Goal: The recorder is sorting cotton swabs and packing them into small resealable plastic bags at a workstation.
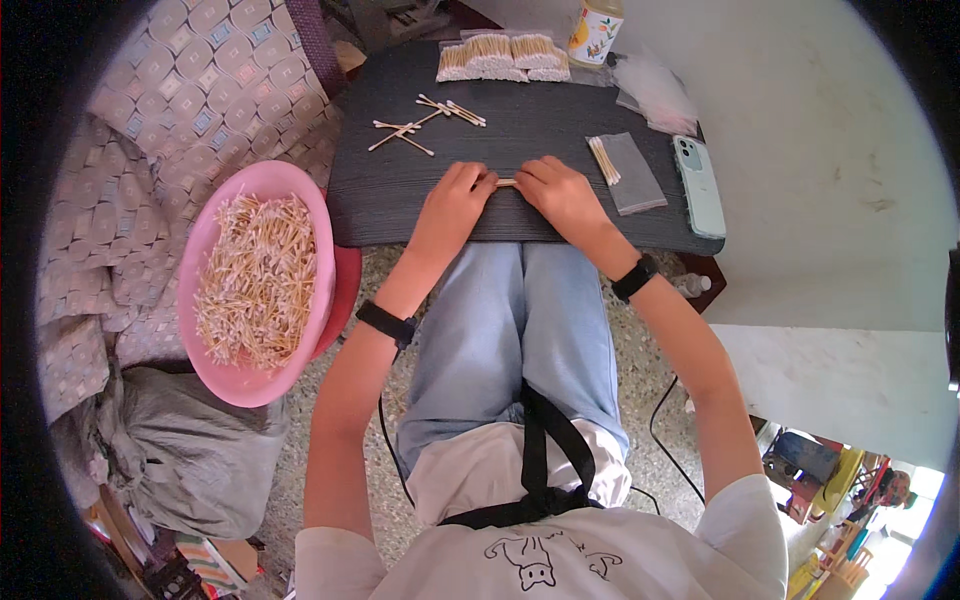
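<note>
Over the near part of a dark table [390, 215], my left hand [462, 190] and my right hand [553, 188] face each other, fingers closed at the two ends of a few cotton swabs [507, 183]. The swabs' sticks show in the small gap between the hands; their tips are hidden by my fingers. Beyond my left hand lie several loose cotton swabs [405, 131], some crossed. To the right of my right hand is a clear plastic bag [638, 180] with several swabs [604, 160] at its left side.
A pink basin [325, 270] full of swabs stands left of the table. Packed swab bundles [500, 55], a bottle [596, 30] and a stack of clear bags [655, 90] sit at the far edge. A pale phone [699, 185] lies at the right edge, near the wall [820, 180].
</note>
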